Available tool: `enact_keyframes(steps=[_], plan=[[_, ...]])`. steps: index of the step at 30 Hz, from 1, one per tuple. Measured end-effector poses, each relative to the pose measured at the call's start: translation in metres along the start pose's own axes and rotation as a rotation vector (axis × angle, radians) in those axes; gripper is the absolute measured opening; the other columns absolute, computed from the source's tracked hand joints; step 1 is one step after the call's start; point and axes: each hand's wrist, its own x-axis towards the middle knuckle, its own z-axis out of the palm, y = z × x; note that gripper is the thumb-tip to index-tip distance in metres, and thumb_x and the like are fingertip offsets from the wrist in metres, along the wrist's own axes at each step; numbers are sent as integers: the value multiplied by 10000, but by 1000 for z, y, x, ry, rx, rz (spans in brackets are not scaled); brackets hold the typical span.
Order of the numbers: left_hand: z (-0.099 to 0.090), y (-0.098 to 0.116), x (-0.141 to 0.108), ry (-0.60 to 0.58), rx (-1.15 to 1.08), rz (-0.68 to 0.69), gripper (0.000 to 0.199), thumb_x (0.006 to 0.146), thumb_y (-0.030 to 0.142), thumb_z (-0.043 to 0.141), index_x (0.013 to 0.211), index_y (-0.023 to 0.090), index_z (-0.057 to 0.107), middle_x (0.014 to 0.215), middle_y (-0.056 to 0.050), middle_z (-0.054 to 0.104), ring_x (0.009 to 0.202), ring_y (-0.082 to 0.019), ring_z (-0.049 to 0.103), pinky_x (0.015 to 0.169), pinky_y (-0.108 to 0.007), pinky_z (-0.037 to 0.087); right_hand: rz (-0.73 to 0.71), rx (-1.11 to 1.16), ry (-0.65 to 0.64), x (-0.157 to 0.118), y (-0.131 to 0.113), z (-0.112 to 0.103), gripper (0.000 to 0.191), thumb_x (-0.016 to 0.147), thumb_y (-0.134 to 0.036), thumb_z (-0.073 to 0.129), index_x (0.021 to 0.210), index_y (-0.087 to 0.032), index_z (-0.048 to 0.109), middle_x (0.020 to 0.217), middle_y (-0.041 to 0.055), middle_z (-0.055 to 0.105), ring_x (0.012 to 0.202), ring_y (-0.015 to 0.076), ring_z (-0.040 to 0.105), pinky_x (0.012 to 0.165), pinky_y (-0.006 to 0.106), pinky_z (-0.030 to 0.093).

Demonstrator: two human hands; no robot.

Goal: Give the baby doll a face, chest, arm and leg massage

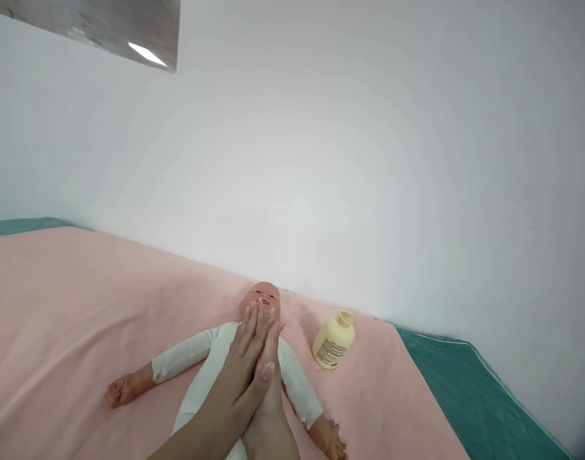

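A baby doll with a white cloth body lies on its back, its head toward the wall and both arms spread. Above its chest my two hands are pressed together, palm against palm, fingers stretched toward the doll's chin. My left hand is on the near side, its thumb crossing over the other hand. My right hand is mostly covered by it. No object shows between the palms. To the right of the doll's shoulder stands a pale yellow bottle with a printed label.
A pink cloth lies under the doll and bottle. Green covering shows at the right and far left. A white wall rises behind, with a grey shiny panel at the upper left.
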Motion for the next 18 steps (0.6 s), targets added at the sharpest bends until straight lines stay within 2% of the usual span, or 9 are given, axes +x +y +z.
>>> enact_keyframes(steps=[3, 6, 7, 9, 12, 14, 16, 18], plan=[[-9, -20, 8, -120, 120, -1, 499, 946, 468, 347, 1421, 320, 396, 1559, -9, 233, 1453, -261, 91, 1161, -553, 52, 151, 158, -67, 1, -5, -9, 789, 959, -599, -34, 1354, -189, 512, 1228, 101, 628, 1232, 210, 514, 969, 441, 477], [-19, -46, 13, -99, 109, -127, 465, 938, 464, 364, 1364, 321, 487, 1528, -10, 321, 1447, -256, 148, 1157, -535, 162, 228, 169, -195, 5, 4, -21, 902, 908, -646, -110, 1355, -167, 510, 1291, 114, 581, 1240, 224, 502, 968, 445, 473], [-22, -54, 13, -75, 76, -156, 464, 934, 469, 373, 1353, 317, 501, 1514, -10, 352, 1442, -253, 179, 1151, -520, 208, 233, 170, -229, 5, 10, -25, 895, 900, -682, -72, 1378, -166, 482, 1338, 114, 538, 1252, 232, 488, 988, 451, 453], [-29, -69, 14, -13, -1, -188, 457, 927, 477, 386, 1325, 304, 531, 1466, -18, 435, 1407, -242, 290, 1138, -477, 277, 230, 138, -237, 5, 21, -34, 808, 903, -740, 138, 1403, -188, 452, 1383, 110, 491, 1253, 256, 486, 1037, 467, 400], [-38, -80, 16, 55, -124, -234, 417, 918, 492, 404, 1212, 266, 596, 1340, -38, 570, 1270, -229, 489, 1097, -414, 365, 149, -194, -235, 1, 29, -44, 567, 902, -610, 488, 1350, -264, 528, 1332, 83, 552, 1224, 306, 514, 1066, 510, 358], [-44, -83, 17, 87, -191, -296, 399, 911, 505, 414, 1144, 243, 604, 1265, -45, 620, 1187, -234, 557, 1042, -396, 427, 39, -444, -401, -1, 31, -47, 443, 885, -492, 591, 1301, -340, 571, 1306, 40, 578, 1251, 337, 479, 1095, 531, 307], [-47, -84, 18, 103, -228, -359, 414, 902, 521, 420, 1136, 224, 588, 1199, -53, 652, 1115, -243, 601, 985, -394, 472, -56, -562, -633, -1, 34, -46, 356, 919, -420, 553, 1275, -425, 563, 1308, -22, 570, 1313, 339, 394, 1136, 541, 200], [-49, -86, 19, 101, -227, -394, 432, 893, 525, 425, 1151, 213, 577, 1158, -60, 667, 1084, -248, 617, 961, -396, 487, -104, -616, -747, 2, 39, -44, 334, 962, -386, 475, 1279, -477, 526, 1345, -64, 520, 1355, 333, 309, 1136, 583, 82]])
